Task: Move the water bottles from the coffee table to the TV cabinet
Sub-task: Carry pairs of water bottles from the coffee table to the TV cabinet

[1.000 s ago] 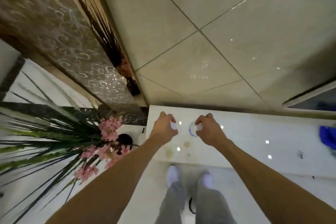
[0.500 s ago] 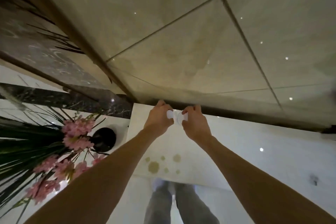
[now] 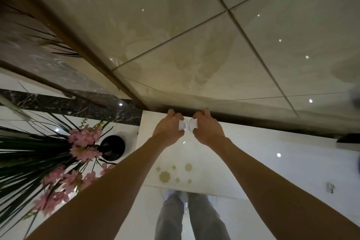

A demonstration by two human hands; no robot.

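Note:
Seen from straight above, two water bottles show only as white caps. My left hand grips the left bottle, and my right hand grips the right bottle. The caps sit side by side, almost touching, at the far edge of the glossy white TV cabinet top, close to the beige tiled wall. The bottle bodies are hidden beneath my hands.
A black vase with pink flowers and long green leaves stands left of the cabinet. Tan flower-shaped marks lie on the top near its front edge. My legs and white shoes show below. A small fitting sits at right.
My hands moved the two bottles together and away from me, from the top's middle to its far edge by the wall. The view shifted closer to the wall.

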